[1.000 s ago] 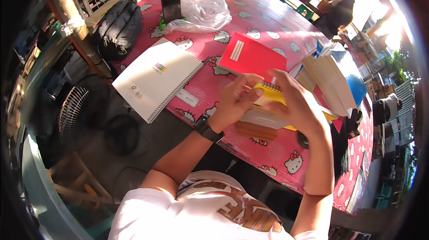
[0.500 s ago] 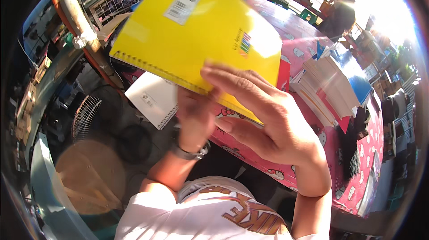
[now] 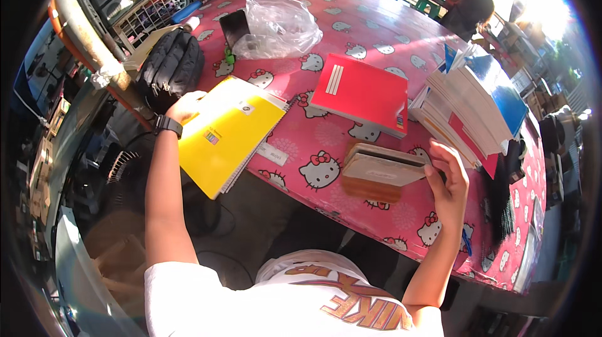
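Observation:
My left hand (image 3: 186,108) holds the upper left edge of a yellow spiral notebook (image 3: 235,127), its fingers partly hidden. The notebook lies over the table's near left edge, with pale pages or covers beneath it. My right hand (image 3: 450,177) has its fingers apart, with the thumb at the right corner of a small brown and grey case-like object (image 3: 382,171). Whether the thumb presses on that object I cannot tell. A red notebook (image 3: 360,93) lies flat between the yellow notebook and a stack of books and papers (image 3: 461,111).
The pink patterned table (image 3: 338,205) curves toward me. At its far left are a black bag (image 3: 172,64), a clear plastic bag (image 3: 279,26) and a dark phone-like object (image 3: 234,27). A blue pen (image 3: 466,241) lies near the right front. A person (image 3: 470,1) is beyond the table.
The yellow notebook has come down from in front of me to the table's left side, with my left hand. My right hand has left it and moved right. The red notebook now shows fully.

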Tool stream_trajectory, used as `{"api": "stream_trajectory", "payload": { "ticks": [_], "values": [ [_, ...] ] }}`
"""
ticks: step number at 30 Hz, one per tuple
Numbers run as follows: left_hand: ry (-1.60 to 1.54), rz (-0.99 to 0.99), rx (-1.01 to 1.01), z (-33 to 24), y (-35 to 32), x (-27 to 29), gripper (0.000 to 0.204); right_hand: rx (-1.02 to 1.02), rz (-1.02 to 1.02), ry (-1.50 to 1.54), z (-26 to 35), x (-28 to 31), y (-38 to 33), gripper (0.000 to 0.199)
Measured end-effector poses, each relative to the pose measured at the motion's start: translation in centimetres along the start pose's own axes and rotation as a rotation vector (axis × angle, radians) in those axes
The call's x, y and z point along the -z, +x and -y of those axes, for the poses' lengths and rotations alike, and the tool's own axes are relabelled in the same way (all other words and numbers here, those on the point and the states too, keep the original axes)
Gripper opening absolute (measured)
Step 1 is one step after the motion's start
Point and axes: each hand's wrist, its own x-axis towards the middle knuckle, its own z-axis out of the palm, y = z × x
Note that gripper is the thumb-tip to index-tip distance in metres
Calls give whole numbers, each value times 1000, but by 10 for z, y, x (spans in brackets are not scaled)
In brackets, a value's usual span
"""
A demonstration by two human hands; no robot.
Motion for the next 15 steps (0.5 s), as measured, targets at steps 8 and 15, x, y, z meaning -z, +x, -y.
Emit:
{"api": "stream_trajectory", "payload": {
  "ticks": [8,15],
  "values": [
    [605,-761,-6,31,-4,-69,46,-137,-192,-264,-40,28,-56,31],
    [870,-946,-67,-35,1,-80,43,-148,-281,-195,-68,28,-89,27]
  ]
}}
